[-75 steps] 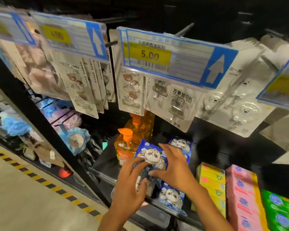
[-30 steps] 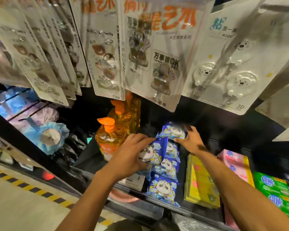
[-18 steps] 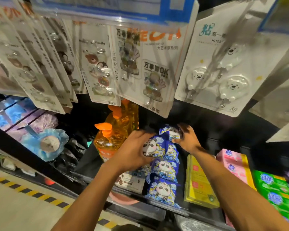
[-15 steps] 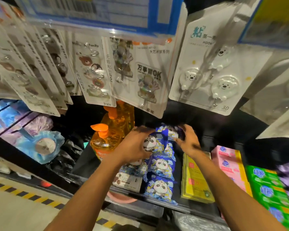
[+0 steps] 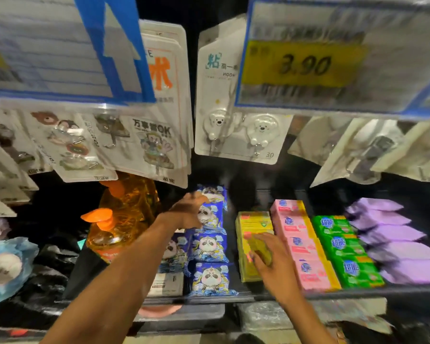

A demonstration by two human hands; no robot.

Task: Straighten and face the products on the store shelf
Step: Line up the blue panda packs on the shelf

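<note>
Blue panda-print packs point(image 5: 210, 247) lie in a row from front to back on the dark shelf point(image 5: 278, 295). My left hand point(image 5: 188, 212) reaches deep over the row, fingers stretched toward a pack near the back. My right hand point(image 5: 268, 259) lies flat with straight fingers on the yellow soap boxes point(image 5: 252, 220) right of the panda packs. Pink soap boxes point(image 5: 299, 240), green soap boxes point(image 5: 343, 247) and purple packs point(image 5: 387, 234) fill the rows further right.
Orange pump bottles point(image 5: 121, 219) stand left of the panda packs. Hanging hook cards point(image 5: 233, 135) and price tags point(image 5: 305, 63) dangle low over the shelf. A blue bath sponge point(image 5: 5, 266) sits at the far left.
My right hand left the rear panda pack and moved right and forward onto the yellow boxes. My left hand released the pack it gripped and stretched further back. The view shifted right.
</note>
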